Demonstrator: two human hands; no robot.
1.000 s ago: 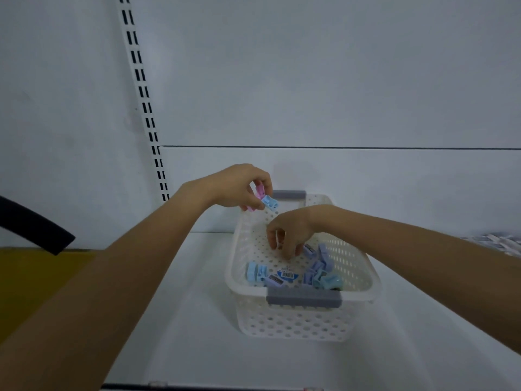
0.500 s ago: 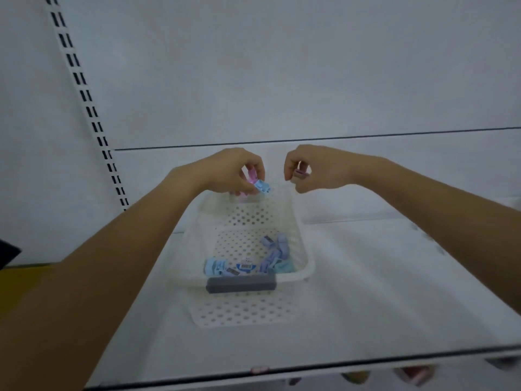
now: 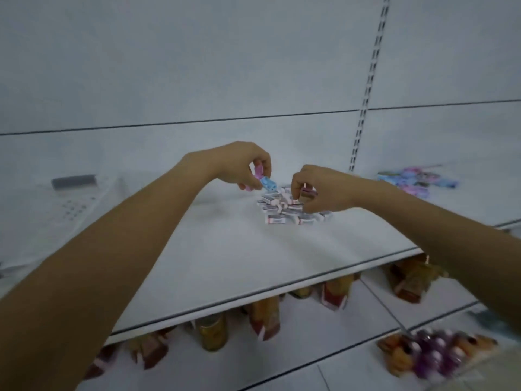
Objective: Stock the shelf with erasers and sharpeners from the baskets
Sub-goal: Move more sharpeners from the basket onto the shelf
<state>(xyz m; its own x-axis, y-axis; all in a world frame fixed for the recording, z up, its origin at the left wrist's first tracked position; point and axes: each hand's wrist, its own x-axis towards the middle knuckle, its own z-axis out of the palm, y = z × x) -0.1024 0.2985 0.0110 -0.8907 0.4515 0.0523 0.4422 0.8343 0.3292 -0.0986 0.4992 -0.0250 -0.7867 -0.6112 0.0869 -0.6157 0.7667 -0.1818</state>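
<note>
Far to my left the white basket [image 3: 70, 198] sat on the shelf [image 3: 225, 258], pushed out to the edge of my view, whereas a second before it had been straight in front of me with my fingers digging in it. Both hands had since lifted out and swung rightward along the shelf. My left hand [image 3: 239, 165] was curled around a pink and a blue sharpener, and these sharpeners [image 3: 264, 184] poked out below my fingertips, held in the air just left of the stock already laid down. That stock was a loose heap of white boxed erasers [image 3: 282, 211] lying on the shelf, which had not been in sight half a second earlier. My right hand [image 3: 321, 190] hovered over the heap's right side, fingers pinching a small piece [image 3: 307, 193] too blurred for me to say whether it was an eraser or a sharpener. I judged the pick done and the carry nearly over, with only the setting down left for this load. Further right, well apart from the heap, some coloured packs [image 3: 417, 179] lay on the next bay of shelf.
</note>
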